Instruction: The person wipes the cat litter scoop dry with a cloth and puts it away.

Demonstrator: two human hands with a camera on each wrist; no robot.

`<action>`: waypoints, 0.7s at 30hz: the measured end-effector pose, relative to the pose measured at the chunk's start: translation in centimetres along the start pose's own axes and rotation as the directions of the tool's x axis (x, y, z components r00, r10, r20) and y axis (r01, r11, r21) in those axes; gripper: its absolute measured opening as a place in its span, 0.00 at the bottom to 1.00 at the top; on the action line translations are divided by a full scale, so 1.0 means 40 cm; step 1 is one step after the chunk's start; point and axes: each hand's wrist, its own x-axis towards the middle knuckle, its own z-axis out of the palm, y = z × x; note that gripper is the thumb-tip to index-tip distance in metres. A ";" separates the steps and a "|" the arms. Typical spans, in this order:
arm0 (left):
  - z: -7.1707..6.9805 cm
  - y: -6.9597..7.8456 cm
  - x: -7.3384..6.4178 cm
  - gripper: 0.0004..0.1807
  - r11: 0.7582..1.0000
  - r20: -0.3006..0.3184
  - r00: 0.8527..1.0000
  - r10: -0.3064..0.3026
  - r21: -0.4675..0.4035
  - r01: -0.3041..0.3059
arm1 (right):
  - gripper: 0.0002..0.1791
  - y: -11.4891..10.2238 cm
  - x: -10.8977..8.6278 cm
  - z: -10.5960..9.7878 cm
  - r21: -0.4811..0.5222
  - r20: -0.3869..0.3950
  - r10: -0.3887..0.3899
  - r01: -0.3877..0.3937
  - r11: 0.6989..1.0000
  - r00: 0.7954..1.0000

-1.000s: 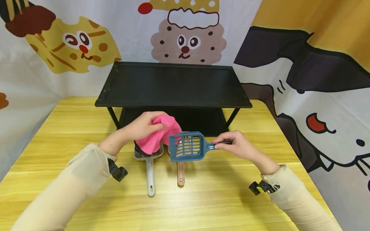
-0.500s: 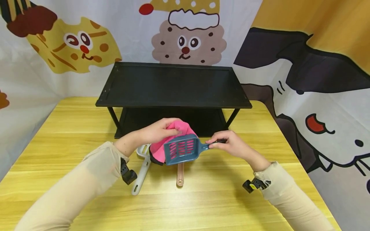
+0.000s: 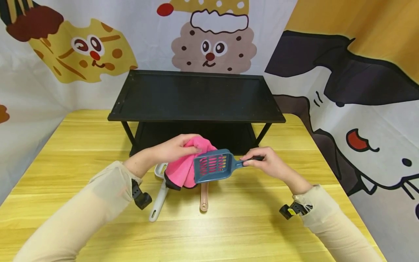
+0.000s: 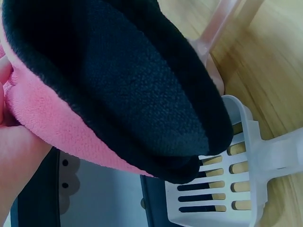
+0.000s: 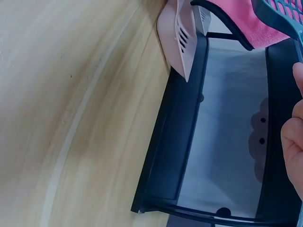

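Observation:
My right hand [image 3: 270, 162] pinches the handle of a blue slotted litter scoop [image 3: 212, 174], held in the air above the table. My left hand [image 3: 168, 149] grips a pink cloth [image 3: 180, 171] with a dark edge, bunched up against the scoop's far and left side. Pink shows through the slots. Below the cloth lies a white slotted scoop [image 4: 222, 189], its handle slanting toward the front left in the head view. A pinkish-beige scoop [image 5: 182, 40] rests beside it, mostly hidden in the head view apart from its handle [image 3: 204, 198].
A black two-tier shelf [image 3: 196, 96] stands at the back of the wooden table [image 3: 229, 233]. The front edges of the two lying scoops are at its lower tier. A printed cartoon curtain [image 3: 150, 43] hangs behind and on both sides.
The cloth has moved right, from over the white scoop to behind the blue one. The white scoop's handle has swung left. Over the last half second, the blue scoop has shifted slightly right and up.

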 end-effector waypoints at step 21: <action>-0.055 0.010 -0.059 0.12 0.997 -0.283 0.959 0.014 0.083 0.009 | 0.13 -0.053 -0.009 -0.114 0.331 -0.231 0.313 -0.228 0.916 0.921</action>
